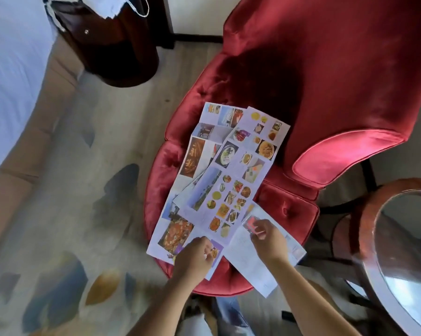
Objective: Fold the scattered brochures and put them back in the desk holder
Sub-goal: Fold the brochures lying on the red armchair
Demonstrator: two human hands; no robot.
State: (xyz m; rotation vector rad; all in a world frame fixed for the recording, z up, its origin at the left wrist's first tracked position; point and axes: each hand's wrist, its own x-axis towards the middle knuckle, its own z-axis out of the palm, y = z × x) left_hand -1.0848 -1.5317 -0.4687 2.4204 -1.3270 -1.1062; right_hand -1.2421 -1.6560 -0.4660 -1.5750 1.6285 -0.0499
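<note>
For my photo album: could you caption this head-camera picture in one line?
The left hand and right hand pinch the near ends of unfolded brochures lying overlapped on a red armchair.

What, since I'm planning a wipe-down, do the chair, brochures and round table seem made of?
Chair: red velvet-like fabric, judging by sheen and button tufting. Brochures: thin printed paper, creased along folds. Round table: probably glass top in a wooden rim; it reflects light.
</note>
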